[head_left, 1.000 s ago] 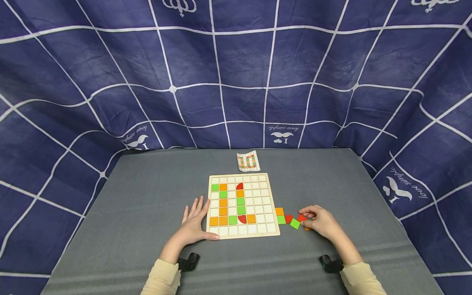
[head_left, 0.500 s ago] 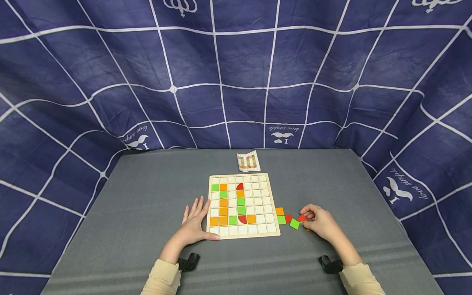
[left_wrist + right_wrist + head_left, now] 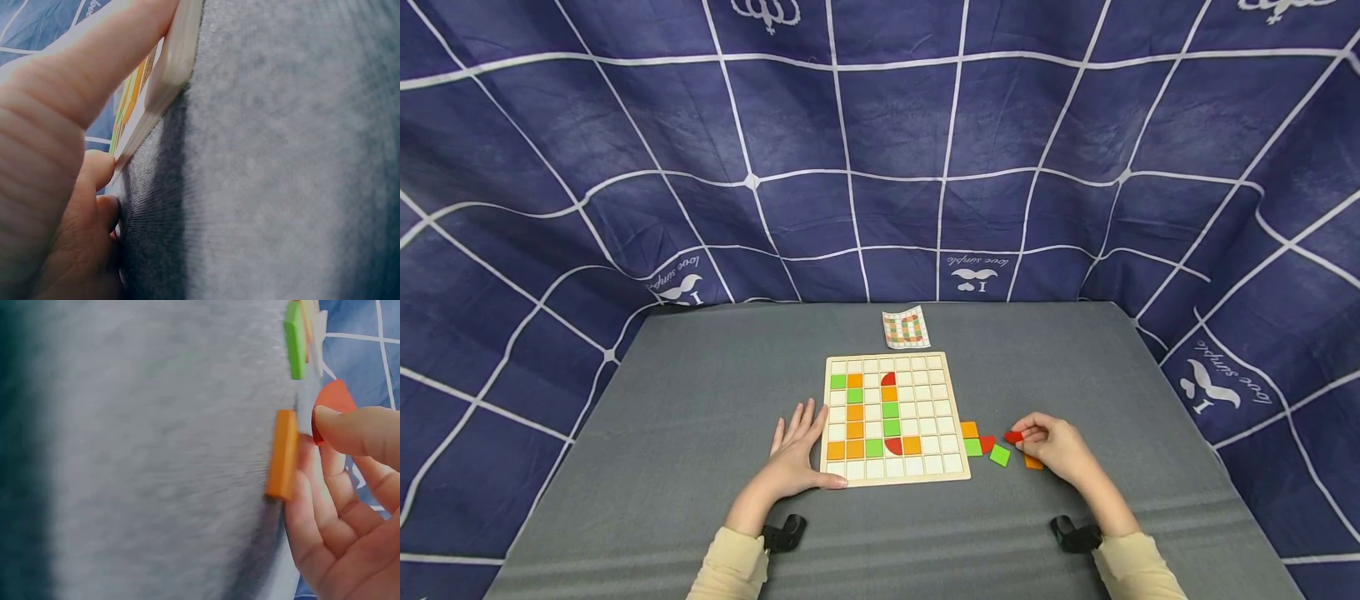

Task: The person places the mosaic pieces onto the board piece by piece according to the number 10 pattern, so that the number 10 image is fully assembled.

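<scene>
On the bench [image 3: 700, 375], in the head view, we see a board [image 3: 924, 408] ruled into cells, with coloured pieces [image 3: 854, 412] in some of them. The second row from the far side shows green, orange and, past one white cell, a red quarter-round; the sixth reads orange, orange, green, red, orange from the left. The left grip [image 3: 792, 464] rests at the near left corner, its thumb [image 3: 829, 481] on the near edge and its fingers [image 3: 807, 419] spread wide at the left edge, thumb and fingers well apart. The right grip [image 3: 1060, 450] pinches a red piece [image 3: 1013, 437], to the right of the board and apart from it. Just below that hand, partly hidden, we find an orange tile [image 3: 1033, 462]; between hand and board lie a green tile [image 3: 999, 455] and a second red piece [image 3: 987, 445]. Another orange tile [image 3: 969, 430] and another green tile [image 3: 972, 447] sit at the board's right edge. Beyond the board lies a small printed card [image 3: 906, 327], and a blue curtain [image 3: 895, 125] rises behind.

In the left wrist view, we see the thumb lying across the board's corner, with fingertips showing farther along its edge.

In the right wrist view, we see the thumb pressed on the red piece, which looks raised clear of the bench. The orange tile lies just beside the fingers; whether they touch, we cannot tell.
</scene>
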The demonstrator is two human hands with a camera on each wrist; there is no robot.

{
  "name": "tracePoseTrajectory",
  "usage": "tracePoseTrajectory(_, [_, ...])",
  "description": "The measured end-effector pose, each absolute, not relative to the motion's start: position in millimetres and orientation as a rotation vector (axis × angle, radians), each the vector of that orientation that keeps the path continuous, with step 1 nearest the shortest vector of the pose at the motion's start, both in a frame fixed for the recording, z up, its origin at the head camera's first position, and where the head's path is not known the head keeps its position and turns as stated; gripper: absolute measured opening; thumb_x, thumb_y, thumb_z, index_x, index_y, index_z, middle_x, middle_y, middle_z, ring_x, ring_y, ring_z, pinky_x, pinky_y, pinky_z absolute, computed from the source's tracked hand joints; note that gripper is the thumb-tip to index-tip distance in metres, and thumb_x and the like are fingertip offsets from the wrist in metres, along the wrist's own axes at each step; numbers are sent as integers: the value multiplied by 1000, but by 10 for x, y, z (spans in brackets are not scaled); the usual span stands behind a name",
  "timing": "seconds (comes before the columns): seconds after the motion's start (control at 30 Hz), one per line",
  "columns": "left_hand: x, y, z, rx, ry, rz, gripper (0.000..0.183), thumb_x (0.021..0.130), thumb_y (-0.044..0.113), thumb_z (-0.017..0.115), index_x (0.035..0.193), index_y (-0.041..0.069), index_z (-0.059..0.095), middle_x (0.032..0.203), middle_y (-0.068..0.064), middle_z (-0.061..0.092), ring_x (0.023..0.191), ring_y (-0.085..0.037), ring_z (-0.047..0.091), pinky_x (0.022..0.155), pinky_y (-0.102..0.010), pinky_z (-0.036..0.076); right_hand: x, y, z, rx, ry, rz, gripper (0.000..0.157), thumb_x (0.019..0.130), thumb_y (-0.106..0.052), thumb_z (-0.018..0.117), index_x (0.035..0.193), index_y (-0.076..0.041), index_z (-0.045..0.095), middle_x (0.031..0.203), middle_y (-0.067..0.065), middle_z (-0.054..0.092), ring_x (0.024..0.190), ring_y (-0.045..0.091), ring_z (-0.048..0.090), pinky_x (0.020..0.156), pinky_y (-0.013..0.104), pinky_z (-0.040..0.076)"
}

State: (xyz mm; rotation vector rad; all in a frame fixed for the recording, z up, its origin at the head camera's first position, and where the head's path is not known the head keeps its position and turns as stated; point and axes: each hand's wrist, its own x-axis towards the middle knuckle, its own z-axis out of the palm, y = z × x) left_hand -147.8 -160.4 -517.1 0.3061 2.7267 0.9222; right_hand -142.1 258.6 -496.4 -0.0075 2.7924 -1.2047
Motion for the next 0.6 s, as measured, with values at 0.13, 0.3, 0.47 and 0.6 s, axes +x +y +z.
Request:
tracePoseTrajectory(0.13, [-1472,-1604,-5164,303,2720,920,131,59,50,92,158,6,18,165,-19,5,153,-38,-3,120,-60,-8,-1456,2565,-4932,18,2739,-1298,14,85,2,70,99,-1,70,88,8,70,72,9,63,62,21,52])
tracePoseTrajectory(0.3, [-1469,-1604,-5163,302,2715,923,131,59,50,92,158,6,17,165,-19,4,153,-38,-3,120,-60,-8,-1509,2470,-4888,8,2706,-1335,16,87,-2,69,103,-2,70,92,8,70,77,12,64,65,20,53])
tracePoseTrajectory(0.47, [-1470,-1602,-5163,297,2713,926,131,59,50,92,158,7,18,165,-19,4,153,-38,-3,120,-60,-8,-1566,2312,-4860,-14,2686,-1365,14,88,-4,70,102,-3,71,91,6,71,79,12,63,66,20,52])
tracePoseTrajectory(0.6, [-1474,-1603,-5169,294,2715,917,131,59,50,92,158,7,17,165,-18,4,153,-38,-3,120,-59,-8,-1619,2148,-4835,-22,2644,-1405,14,89,-4,68,102,-4,71,89,6,70,77,13,62,64,21,51])
